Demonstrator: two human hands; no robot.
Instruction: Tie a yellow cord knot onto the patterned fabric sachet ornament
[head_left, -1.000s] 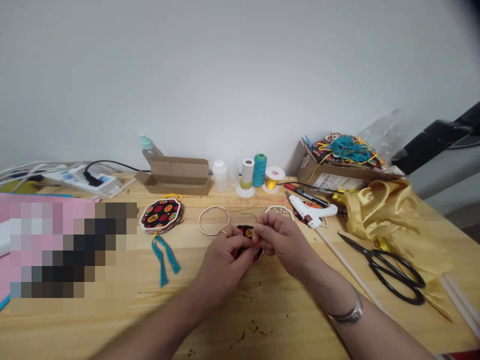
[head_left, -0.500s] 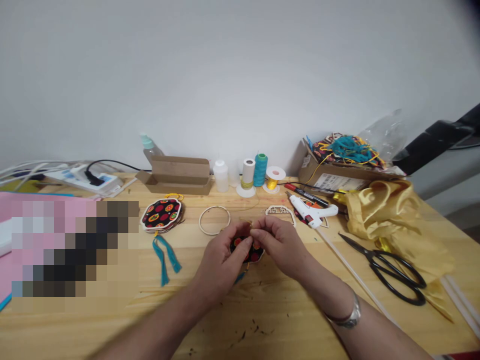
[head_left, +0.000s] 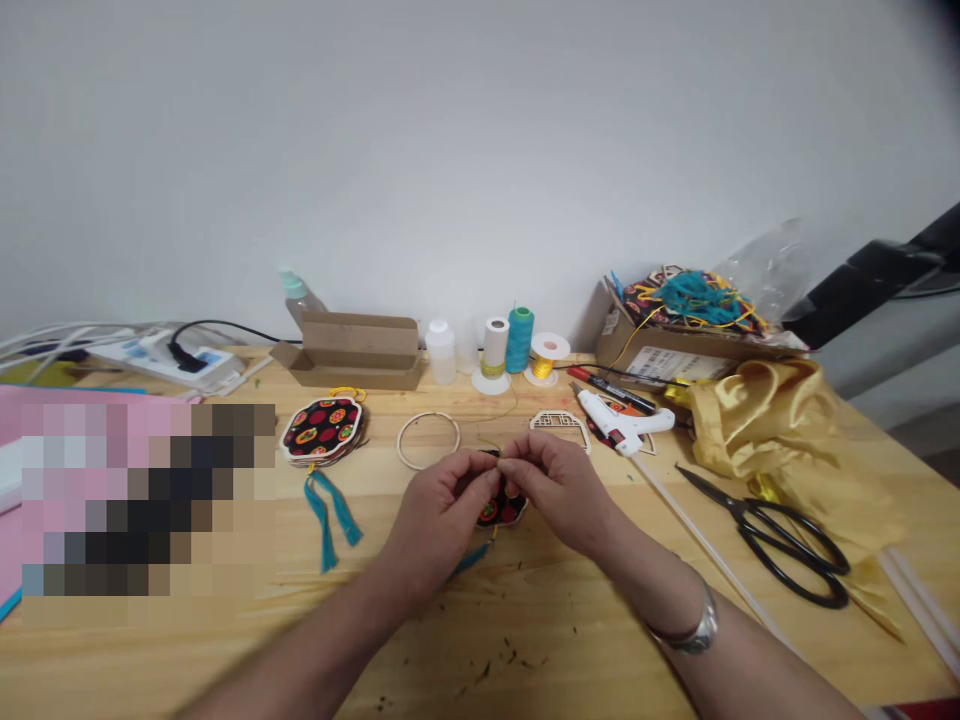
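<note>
My left hand point(head_left: 439, 515) and my right hand point(head_left: 559, 490) meet over the middle of the wooden table point(head_left: 525, 640), both closed in a pinch on a small black ornament with red and orange print point(head_left: 501, 508). A teal tassel end point(head_left: 469, 560) pokes out under my left hand. A thin gold thread point(head_left: 499, 415) runs from the fingers toward the spools at the back. A finished ornament of the same print with a teal tassel point(head_left: 322, 430) lies to the left.
A wooden ring point(head_left: 428, 440) and a carved wooden frame point(head_left: 559, 422) lie just beyond my hands. Thread spools point(head_left: 519, 340), a white bottle point(head_left: 440, 352) and cardboard boxes point(head_left: 352, 350) line the wall. A white glue gun point(head_left: 626, 422), yellow cloth point(head_left: 765, 420) and black scissors point(head_left: 787, 545) lie right.
My hands have shifted slightly on the ornament and turned it; the teal tassel end now shows beneath my left hand. Nothing else on the table has moved.
</note>
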